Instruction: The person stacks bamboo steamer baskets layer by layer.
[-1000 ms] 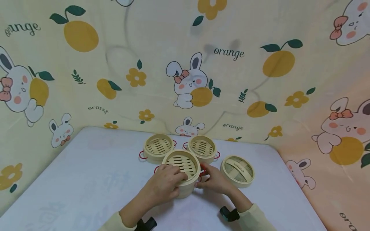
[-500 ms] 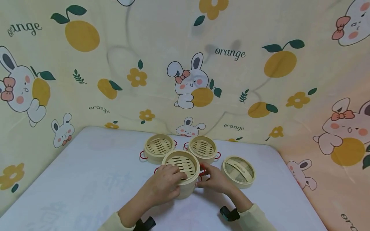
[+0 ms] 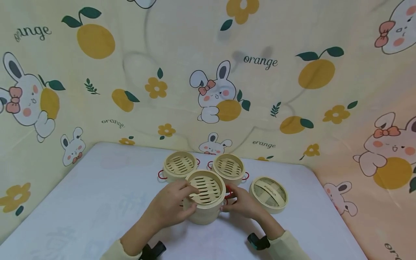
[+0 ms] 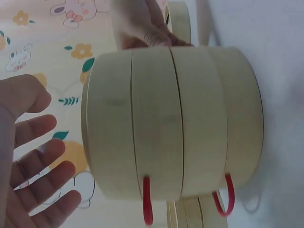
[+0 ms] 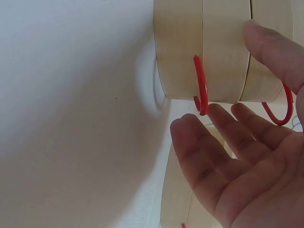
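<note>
A two-tier stack of bamboo steamer baskets (image 3: 204, 215) stands in front, slatted top facing up. Its red handles (image 5: 202, 88) sit at two levels. My left hand (image 3: 169, 206) is at the stack's left rim, fingers over the slats in the head view; in the left wrist view its fingers are spread, apart from the basket walls. On the other side, my right hand (image 3: 243, 206) is at the handles. The right thumb (image 5: 270, 42) touches the wall near the seam between tiers, while its fingers extend loosely beside the lower handle, not curled round it.
Behind the stack stand two more steamer baskets, one at left (image 3: 180, 164) and one at right (image 3: 229, 168), both with red handles. A woven bamboo lid (image 3: 269, 195) lies at the right. The white table (image 3: 107, 195) meets a printed cloth backdrop (image 3: 182, 43).
My left hand has come off the slats, moving left toward the rim, with its fingers loosened. The right hand stays beside the handles, and the stack stands in about the same place.
</note>
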Action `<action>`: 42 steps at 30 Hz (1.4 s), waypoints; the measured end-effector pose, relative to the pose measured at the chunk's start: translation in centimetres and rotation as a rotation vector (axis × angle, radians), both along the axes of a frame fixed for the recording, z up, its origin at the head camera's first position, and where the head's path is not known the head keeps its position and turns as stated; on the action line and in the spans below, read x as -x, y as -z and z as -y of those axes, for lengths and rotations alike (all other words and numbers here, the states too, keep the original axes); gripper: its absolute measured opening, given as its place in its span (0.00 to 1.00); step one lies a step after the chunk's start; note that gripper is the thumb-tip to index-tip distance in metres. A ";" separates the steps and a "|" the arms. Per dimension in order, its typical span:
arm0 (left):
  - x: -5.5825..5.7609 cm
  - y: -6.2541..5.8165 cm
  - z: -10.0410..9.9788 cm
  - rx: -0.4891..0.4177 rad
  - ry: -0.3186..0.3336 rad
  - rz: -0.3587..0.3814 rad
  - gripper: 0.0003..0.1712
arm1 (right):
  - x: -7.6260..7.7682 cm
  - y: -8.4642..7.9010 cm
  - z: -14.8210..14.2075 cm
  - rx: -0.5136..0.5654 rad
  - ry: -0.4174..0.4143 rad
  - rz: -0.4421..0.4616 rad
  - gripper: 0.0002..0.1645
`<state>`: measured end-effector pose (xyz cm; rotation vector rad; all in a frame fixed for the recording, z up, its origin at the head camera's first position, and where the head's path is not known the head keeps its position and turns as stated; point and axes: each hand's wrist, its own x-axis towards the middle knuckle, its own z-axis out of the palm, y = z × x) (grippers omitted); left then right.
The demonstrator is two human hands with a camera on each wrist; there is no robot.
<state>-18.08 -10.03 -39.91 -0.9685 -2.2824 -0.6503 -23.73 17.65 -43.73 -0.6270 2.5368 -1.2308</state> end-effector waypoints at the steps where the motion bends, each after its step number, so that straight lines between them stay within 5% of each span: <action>1: 0.0 0.0 0.2 -0.006 -0.011 0.003 0.14 | 0.0 0.0 0.0 0.003 0.002 0.002 0.48; 11: -0.1 0.9 3.0 -0.108 -0.176 0.106 0.15 | 0.0 0.1 -0.3 0.044 -0.031 -0.047 0.50; 24: 0.9 2.6 5.7 -0.203 -0.268 0.234 0.16 | -0.4 -1.5 0.1 0.063 -0.053 -0.090 0.60; 42: 5.5 4.4 6.2 -0.122 -0.230 0.104 0.17 | -0.9 -1.8 1.5 0.071 -0.011 -0.064 0.57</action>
